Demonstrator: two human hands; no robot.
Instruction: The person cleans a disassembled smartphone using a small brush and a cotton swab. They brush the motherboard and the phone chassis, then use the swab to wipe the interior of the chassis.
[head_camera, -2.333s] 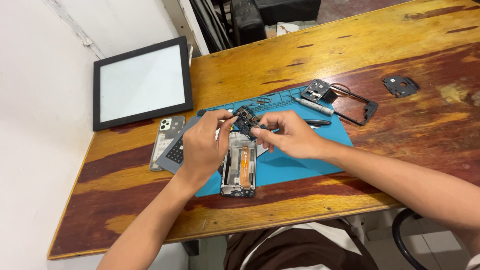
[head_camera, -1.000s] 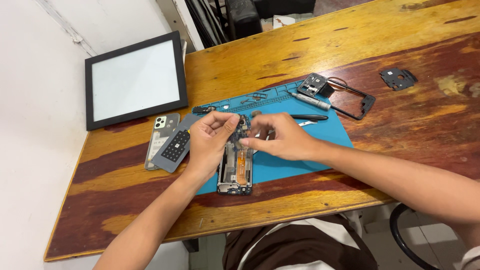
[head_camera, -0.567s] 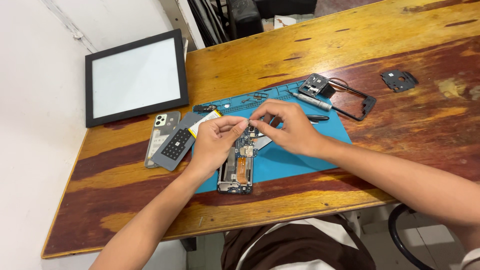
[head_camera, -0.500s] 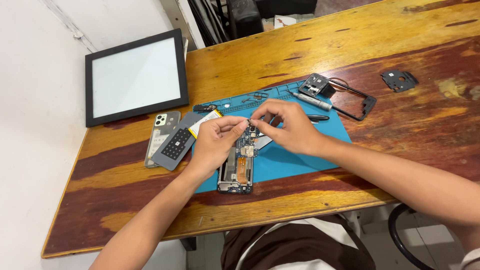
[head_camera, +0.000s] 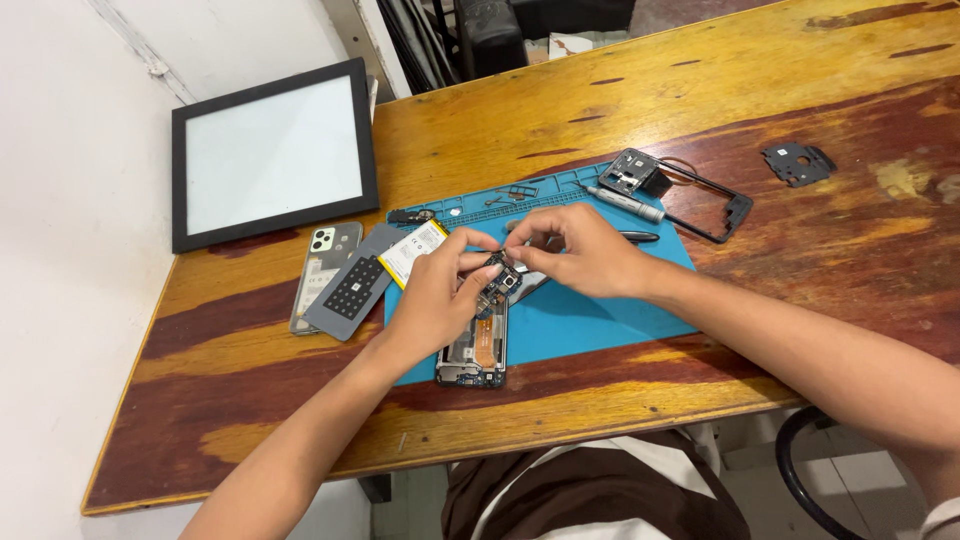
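- Risk: small board (head_camera: 500, 278) could slip from the fingertips and drop onto the open phone (head_camera: 474, 345) below, or a ribbon could tear if pulled while attached.
- Cause: thin pinch hold only, both hands crowding one tiny part.
- Left hand (head_camera: 435, 300): grip narrow, pinching the board just above the phone.
- Right hand (head_camera: 585, 255): grip narrow, fingertips on the board's far edge.
- Phone on the mat (head_camera: 600, 310), near edge.

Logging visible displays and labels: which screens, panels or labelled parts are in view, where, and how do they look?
Framed panel: table's far left corner, propped up, square, black frame, blank white face.
Labelled battery: blue mat's left edge, flat rectangle, white, yellow strip.
Phone back cover: left of mat, grey, lens cluster at top.
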